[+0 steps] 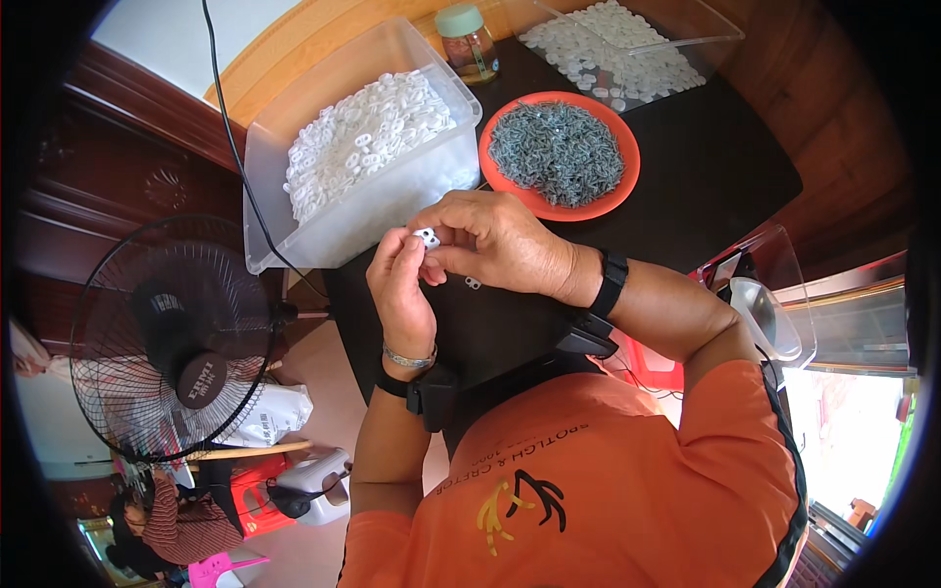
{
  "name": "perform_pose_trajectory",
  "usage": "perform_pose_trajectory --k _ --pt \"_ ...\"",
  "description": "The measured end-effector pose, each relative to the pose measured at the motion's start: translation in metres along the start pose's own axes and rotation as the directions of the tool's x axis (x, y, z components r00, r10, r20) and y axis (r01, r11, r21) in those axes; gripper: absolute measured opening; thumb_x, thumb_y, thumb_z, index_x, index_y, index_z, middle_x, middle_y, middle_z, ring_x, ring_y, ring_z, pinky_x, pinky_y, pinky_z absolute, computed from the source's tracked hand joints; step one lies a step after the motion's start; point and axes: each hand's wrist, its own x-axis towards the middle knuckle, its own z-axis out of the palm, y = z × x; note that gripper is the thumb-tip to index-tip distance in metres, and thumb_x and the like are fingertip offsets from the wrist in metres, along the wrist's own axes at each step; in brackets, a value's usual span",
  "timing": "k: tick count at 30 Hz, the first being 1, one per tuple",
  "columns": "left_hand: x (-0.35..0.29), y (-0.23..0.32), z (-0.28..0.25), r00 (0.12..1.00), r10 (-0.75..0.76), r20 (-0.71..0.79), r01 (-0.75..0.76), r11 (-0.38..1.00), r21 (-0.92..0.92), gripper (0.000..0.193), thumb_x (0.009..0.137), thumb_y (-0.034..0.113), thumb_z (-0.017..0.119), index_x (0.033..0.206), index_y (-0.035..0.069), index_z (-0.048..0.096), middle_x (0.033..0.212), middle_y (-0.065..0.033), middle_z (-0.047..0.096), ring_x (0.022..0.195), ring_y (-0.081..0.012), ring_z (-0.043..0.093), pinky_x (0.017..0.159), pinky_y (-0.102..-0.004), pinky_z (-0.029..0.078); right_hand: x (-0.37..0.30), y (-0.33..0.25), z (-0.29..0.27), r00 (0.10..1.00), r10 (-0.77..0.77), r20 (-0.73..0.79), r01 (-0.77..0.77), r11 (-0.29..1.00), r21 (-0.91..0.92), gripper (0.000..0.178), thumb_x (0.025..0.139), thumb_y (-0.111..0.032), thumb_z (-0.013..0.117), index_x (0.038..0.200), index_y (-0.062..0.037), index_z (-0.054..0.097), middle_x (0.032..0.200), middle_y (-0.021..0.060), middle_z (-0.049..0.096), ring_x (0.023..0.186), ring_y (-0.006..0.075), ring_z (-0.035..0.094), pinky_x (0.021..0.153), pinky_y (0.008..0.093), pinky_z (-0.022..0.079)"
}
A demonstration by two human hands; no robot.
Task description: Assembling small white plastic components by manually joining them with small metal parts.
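Observation:
A small white plastic piece with dark holes (426,237) is pinched between the fingertips of both my hands. My left hand (402,294) is closed on its near left side. From the right, my right hand (505,240) reaches over with thumb and fingers closed on the same piece, hiding part of it. Below my right hand, another small white holed piece (472,283) lies on the dark table (730,162). Just beyond my hands stands an orange plate (628,181) heaped with small grey screws (554,152).
At the back left, a translucent bin (392,191) holds many white two-holed pieces (363,137). Behind the plate are a green-lidded jar (469,44) and a clear tray of white discs (613,54). A black fan (176,338) stands left; a person in stripes (186,519) is beyond it.

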Motion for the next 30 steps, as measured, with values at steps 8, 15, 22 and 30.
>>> perform_pose_trajectory --k 8,15,22,30 --pt "0.001 0.002 -0.003 0.999 0.047 0.013 -0.047 0.999 0.022 0.023 0.093 0.019 0.047 0.084 -0.001 0.056 0.064 -0.0024 0.051 0.056 -0.0090 0.046 0.054 -0.0221 0.037 -0.003 0.012 0.009 0.954 0.245 0.174 -0.299 0.845 0.444 0.027 0.084 -0.002 0.068 0.110 -0.0036 0.062 0.077 0.0007 0.066 0.072 0.0053 0.061 0.065 0.0226 0.048" --pt "-0.002 0.000 0.001 0.998 0.051 -0.048 -0.049 0.998 0.047 0.025 0.094 0.020 0.047 0.086 -0.002 0.056 0.064 -0.0021 0.051 0.056 -0.0082 0.045 0.053 -0.0218 0.036 -0.001 0.006 0.004 0.936 0.277 0.217 -0.341 0.869 0.359 0.026 0.086 -0.002 0.065 0.111 -0.0030 0.060 0.075 -0.0007 0.064 0.071 0.0039 0.057 0.063 0.0204 0.045" --pt "-0.001 0.002 0.000 0.996 0.080 -0.047 -0.076 0.994 0.074 0.025 0.094 0.020 0.047 0.087 -0.002 0.057 0.066 -0.0020 0.051 0.056 -0.0079 0.045 0.053 -0.0212 0.035 -0.002 0.010 0.007 0.937 0.280 0.208 -0.339 0.868 0.363 0.029 0.086 -0.003 0.065 0.114 -0.0032 0.058 0.075 -0.0008 0.062 0.070 0.0034 0.056 0.063 0.0206 0.044" --pt "-0.001 0.001 0.000 0.998 0.059 -0.026 -0.057 0.996 0.070 0.026 0.093 0.020 0.047 0.085 -0.002 0.056 0.064 -0.0018 0.050 0.055 -0.0080 0.044 0.052 -0.0214 0.035 -0.003 0.012 0.010 0.936 0.285 0.206 -0.347 0.838 0.421 0.029 0.086 -0.001 0.064 0.115 -0.0027 0.057 0.075 0.0011 0.062 0.072 0.0049 0.058 0.064 0.0210 0.046"
